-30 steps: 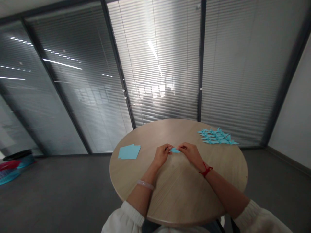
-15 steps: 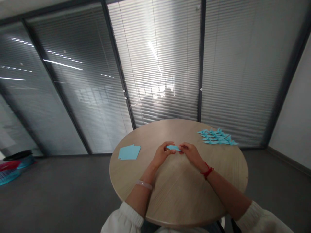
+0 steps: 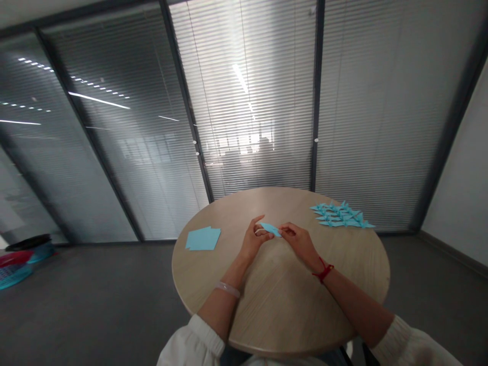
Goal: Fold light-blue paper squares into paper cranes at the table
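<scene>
A small folded piece of light-blue paper (image 3: 270, 229) is held between my hands above the middle of the round table. My left hand (image 3: 253, 239) grips its left part with the thumb and some fingers, while the index finger is raised off it. Around the paper's right end, the thumb and fingers of my right hand (image 3: 299, 240) are pinched. Fingers cover both ends, so the exact fold cannot be made out. Left of my hands lie flat light-blue paper sheets (image 3: 203, 239). Several folded blue paper cranes (image 3: 341, 215) stand in rows at the table's right back.
The round wooden table (image 3: 290, 305) stands close to glass partitions with blinds (image 3: 251, 101). On the floor at far left are baskets, one blue with red (image 3: 15, 269) and one with a black rim (image 3: 30, 244). A white wall (image 3: 457, 168) rises at right.
My left index finger has lifted away from the paper. The paper now tilts, its right end lower, and more of its surface shows. My right hand has barely moved and keeps its pinch.
</scene>
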`<state>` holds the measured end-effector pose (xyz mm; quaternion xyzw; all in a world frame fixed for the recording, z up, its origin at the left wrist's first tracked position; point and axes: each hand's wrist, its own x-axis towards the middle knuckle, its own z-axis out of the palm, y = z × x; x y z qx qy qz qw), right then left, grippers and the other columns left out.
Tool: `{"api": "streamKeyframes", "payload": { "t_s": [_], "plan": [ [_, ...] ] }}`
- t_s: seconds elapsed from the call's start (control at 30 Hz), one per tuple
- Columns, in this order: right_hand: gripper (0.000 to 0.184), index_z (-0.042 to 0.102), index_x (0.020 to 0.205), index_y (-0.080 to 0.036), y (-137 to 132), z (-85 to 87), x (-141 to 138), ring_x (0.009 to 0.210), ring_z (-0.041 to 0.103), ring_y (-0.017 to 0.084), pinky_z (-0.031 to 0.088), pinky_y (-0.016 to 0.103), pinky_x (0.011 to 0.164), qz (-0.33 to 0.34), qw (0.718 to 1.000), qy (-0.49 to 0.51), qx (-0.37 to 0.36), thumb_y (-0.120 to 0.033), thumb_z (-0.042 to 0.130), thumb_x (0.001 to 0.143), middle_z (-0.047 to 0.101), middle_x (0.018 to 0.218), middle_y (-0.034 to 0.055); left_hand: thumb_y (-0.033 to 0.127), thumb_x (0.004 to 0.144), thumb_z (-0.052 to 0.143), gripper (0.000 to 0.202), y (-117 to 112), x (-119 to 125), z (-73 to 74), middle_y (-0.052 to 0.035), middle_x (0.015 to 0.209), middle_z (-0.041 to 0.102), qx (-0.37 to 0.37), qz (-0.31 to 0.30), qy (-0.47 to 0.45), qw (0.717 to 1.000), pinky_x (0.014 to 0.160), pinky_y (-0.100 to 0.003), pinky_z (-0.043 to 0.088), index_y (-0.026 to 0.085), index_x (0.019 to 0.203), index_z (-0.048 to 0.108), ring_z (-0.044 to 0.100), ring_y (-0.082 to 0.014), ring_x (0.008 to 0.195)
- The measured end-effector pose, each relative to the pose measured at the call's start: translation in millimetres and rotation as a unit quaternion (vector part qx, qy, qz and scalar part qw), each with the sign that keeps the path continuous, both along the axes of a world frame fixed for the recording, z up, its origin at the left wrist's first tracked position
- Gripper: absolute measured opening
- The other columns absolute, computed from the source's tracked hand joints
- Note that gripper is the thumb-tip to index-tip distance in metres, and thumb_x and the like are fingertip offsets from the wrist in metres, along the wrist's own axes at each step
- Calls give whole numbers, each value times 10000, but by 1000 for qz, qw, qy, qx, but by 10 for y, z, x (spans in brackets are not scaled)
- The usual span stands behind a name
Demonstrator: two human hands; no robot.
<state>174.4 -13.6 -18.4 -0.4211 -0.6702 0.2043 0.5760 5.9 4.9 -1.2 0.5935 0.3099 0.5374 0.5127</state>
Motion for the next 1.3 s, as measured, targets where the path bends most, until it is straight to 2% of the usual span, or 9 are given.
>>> {"api": "streamKeyframes", "payload": {
  "t_s": [0.17,0.3,0.43,0.67,0.9,1.07,1.3],
  "plan": [
    [201,661,922,-200,-47,34,-14,755,657,169,515,283,723,6,999,-29,21,-335,544,828,702,835,33,190,561,772,746,-1,0,6,38,742,589,-7,-15,-23,1000,736,-301,500,178,1221,425,612,-106,662],
    [244,654,1032,-215,-75,61,-8,881,633,183,499,323,829,0,994,-63,88,-327,523,860,683,980,61,202,551,774,750,-4,-2,16,42,715,603,-3,0,-24,1000,715,-292,502,170,1217,430,614,-109,635],
    [256,655,1059,-223,-62,51,1,951,603,188,479,357,880,9,984,-108,143,-311,475,900,673,1007,72,202,547,773,734,1,-9,23,43,720,598,0,19,-25,999,704,-284,506,172,1204,449,615,-107,633],
    [264,644,1102,-240,-46,18,6,1000,568,186,467,368,903,-7,978,-139,159,-271,470,905,632,1047,80,183,550,764,737,3,-12,16,61,686,576,0,23,-30,999,687,-271,507,169,1211,439,583,-83,590],
    [208,682,1009,-249,-42,24,-7,947,580,188,490,359,855,-15,977,-142,161,-249,529,869,630,994,77,183,556,754,736,-6,-10,19,54,696,589,-3,18,-24,1000,719,-301,504,171,1219,433,595,-96,613],
    [110,657,893,-203,-23,18,-12,853,583,186,488,336,792,-18,980,-124,153,-252,591,820,628,868,61,155,558,737,721,-4,17,-12,76,654,542,5,-8,16,1000,640,-233,473,169,1212,434,566,-73,560],
    [58,594,769,-191,-16,-21,-36,793,543,186,441,318,747,-77,970,-163,161,-181,552,807,590,779,40,127,575,691,633,-9,49,-29,91,612,484,37,-9,67,997,587,-199,427,165,1169,475,502,-51,526]
  ]
}}
